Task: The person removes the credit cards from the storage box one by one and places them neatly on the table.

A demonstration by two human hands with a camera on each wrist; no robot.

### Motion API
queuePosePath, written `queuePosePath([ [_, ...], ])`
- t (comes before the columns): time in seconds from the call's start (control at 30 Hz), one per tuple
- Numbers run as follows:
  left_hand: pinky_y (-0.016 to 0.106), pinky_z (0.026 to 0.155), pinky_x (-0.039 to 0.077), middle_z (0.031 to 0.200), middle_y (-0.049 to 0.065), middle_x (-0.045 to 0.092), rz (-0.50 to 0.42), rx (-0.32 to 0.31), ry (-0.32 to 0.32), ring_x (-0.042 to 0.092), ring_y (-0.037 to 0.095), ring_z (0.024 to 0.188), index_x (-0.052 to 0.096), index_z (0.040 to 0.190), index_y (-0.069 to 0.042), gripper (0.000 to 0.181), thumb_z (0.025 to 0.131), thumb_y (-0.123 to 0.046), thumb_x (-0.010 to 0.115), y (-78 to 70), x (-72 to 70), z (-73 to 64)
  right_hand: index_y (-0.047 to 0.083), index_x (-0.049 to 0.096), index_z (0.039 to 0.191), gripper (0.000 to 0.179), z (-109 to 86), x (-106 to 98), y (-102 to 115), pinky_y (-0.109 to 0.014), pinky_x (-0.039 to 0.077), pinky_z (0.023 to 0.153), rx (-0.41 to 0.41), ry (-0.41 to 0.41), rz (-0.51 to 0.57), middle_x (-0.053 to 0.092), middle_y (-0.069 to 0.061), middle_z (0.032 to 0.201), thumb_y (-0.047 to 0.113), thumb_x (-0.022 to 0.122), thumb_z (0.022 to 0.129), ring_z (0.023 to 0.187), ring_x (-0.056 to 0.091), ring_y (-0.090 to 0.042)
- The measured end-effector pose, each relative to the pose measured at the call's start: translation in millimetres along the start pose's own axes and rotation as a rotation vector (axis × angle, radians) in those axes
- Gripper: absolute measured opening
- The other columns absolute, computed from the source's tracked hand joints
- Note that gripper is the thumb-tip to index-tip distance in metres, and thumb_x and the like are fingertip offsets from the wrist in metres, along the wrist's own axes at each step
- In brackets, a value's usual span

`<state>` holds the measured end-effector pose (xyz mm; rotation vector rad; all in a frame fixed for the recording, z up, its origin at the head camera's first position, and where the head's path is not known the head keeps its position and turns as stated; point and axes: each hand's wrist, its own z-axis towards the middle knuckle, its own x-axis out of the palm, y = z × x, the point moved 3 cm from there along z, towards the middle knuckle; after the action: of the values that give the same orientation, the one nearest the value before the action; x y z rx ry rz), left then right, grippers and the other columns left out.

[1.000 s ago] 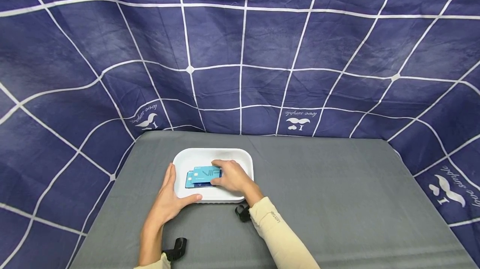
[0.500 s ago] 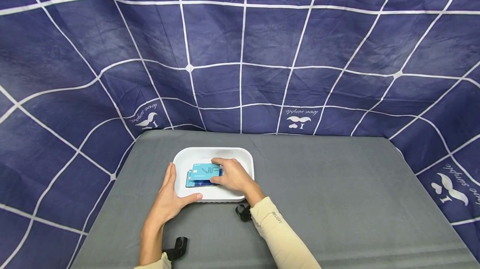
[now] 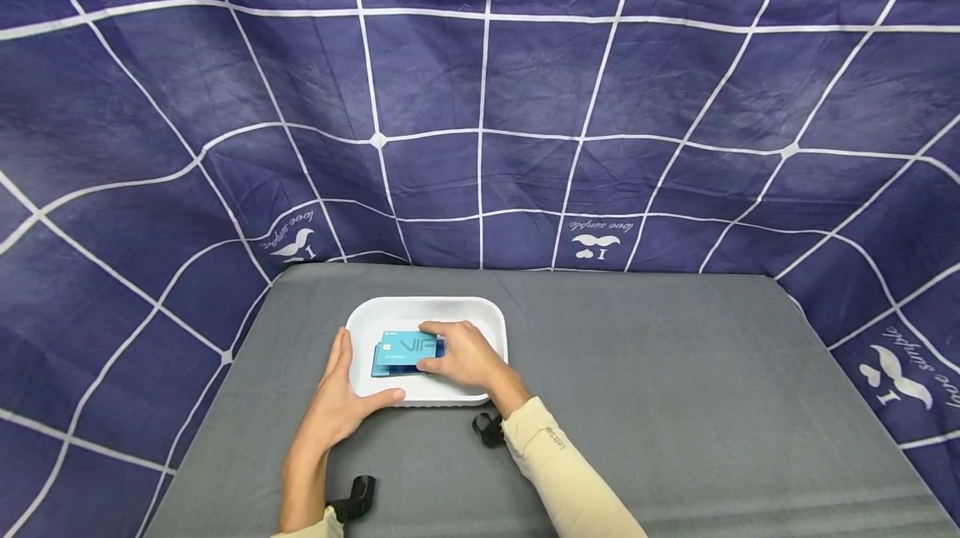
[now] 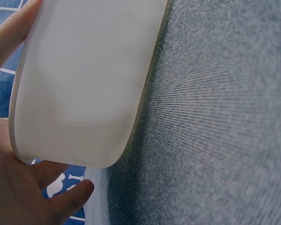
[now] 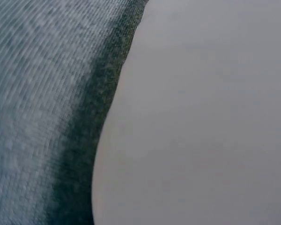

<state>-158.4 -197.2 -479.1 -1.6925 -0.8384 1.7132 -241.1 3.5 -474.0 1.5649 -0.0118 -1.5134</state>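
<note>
In the head view a white tray (image 3: 442,311) with rounded corners sits on the grey surface, holding a small overlapping pile of bank cards. My left hand (image 3: 333,405) holds the tray's near left corner, thumb on the near rim and fingers along the left end. The left wrist view shows that hand (image 4: 18,187) against the tray wall (image 4: 84,84). Inside the tray, my right hand (image 3: 465,355) pinches the right end of a light blue card (image 3: 405,346) on top. Darker blue cards (image 3: 397,370) peek out beneath it; their number is hidden. The right wrist view shows only tray wall (image 5: 192,117) and cloth.
Grey cloth (image 3: 675,405) covers the table, which extends to the right of the tray. A blue curtain with white lines (image 3: 540,171) hangs behind and at both sides. Black wrist mounts (image 3: 362,496) sit on both forearms, close above the cloth.
The light blue card has shifted slightly left over the pile, with the right hand moving along with it. The left hand and the tray stay in place.
</note>
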Motion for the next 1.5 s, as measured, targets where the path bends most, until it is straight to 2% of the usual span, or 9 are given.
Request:
queuePosePath([
  [0.33,0.058,0.113,0.017,0.162,0.024,0.000,-0.023,0.022,-0.015,0.008,0.042,0.147,0.003,0.155,0.006,0.131,0.070,-0.042,0.089,1.6,4.9,-2.2,0.007,0.065,0.129,0.054,-11.0,-6,5,-0.028,0.045,0.097,-0.064,-0.034,0.001,0.067,-0.001,0.124,0.027,0.080,0.081,0.112,0.062,-0.012],
  [0.5,0.058,0.113,0.017,0.162,0.025,0.000,-0.023,0.033,-0.028,0.008,0.041,0.147,0.003,0.155,0.006,0.131,0.069,-0.042,0.089,2.0,1.4,-0.5,0.004,0.065,0.129,0.054,-15.0,-21,15,-0.029,0.043,0.101,-0.133,-0.058,-0.030,0.066,-0.003,0.126,0.024,0.081,0.082,0.117,0.061,-0.016],
  [0.7,0.058,0.113,0.016,0.162,0.025,0.000,-0.025,0.024,-0.035,0.008,0.042,0.147,0.003,0.155,0.006,0.132,0.068,-0.043,0.090,2.6,0.2,-2.6,0.002,0.065,0.127,0.053,-29.2,-38,19,-0.033,0.045,0.100,-0.191,-0.083,-0.009,0.067,-0.005,0.124,0.021,0.081,0.081,0.115,0.062,-0.018],
  [0.93,0.059,0.113,0.015,0.162,0.023,0.001,-0.030,0.020,-0.033,0.007,0.040,0.147,0.003,0.156,0.004,0.132,0.068,-0.042,0.090,2.4,-1.1,-1.8,0.001,0.066,0.126,0.053,-57.7,-61,1,-0.039,0.048,0.095,-0.169,-0.155,0.015,0.068,-0.006,0.121,0.019,0.083,0.079,0.112,0.064,-0.021],
  [1.2,0.059,0.113,0.014,0.163,0.022,0.000,-0.034,0.010,-0.023,0.006,0.039,0.148,0.002,0.156,0.003,0.132,0.068,-0.043,0.090,3.5,0.7,-1.5,0.001,0.066,0.126,0.055,-96.9,-83,-28,-0.043,0.049,0.094,-0.133,-0.230,-0.020,0.068,-0.010,0.121,0.019,0.085,0.077,0.112,0.064,-0.025],
  [1.5,0.058,0.114,0.015,0.163,0.021,0.001,-0.029,0.011,-0.033,0.007,0.038,0.148,0.002,0.156,0.003,0.133,0.068,-0.044,0.090,2.4,-0.3,0.1,0.004,0.066,0.127,0.056,-120.0,-94,-46,-0.046,0.048,0.094,-0.066,-0.251,-0.073,0.067,-0.009,0.124,0.021,0.085,0.078,0.114,0.063,-0.026],
])
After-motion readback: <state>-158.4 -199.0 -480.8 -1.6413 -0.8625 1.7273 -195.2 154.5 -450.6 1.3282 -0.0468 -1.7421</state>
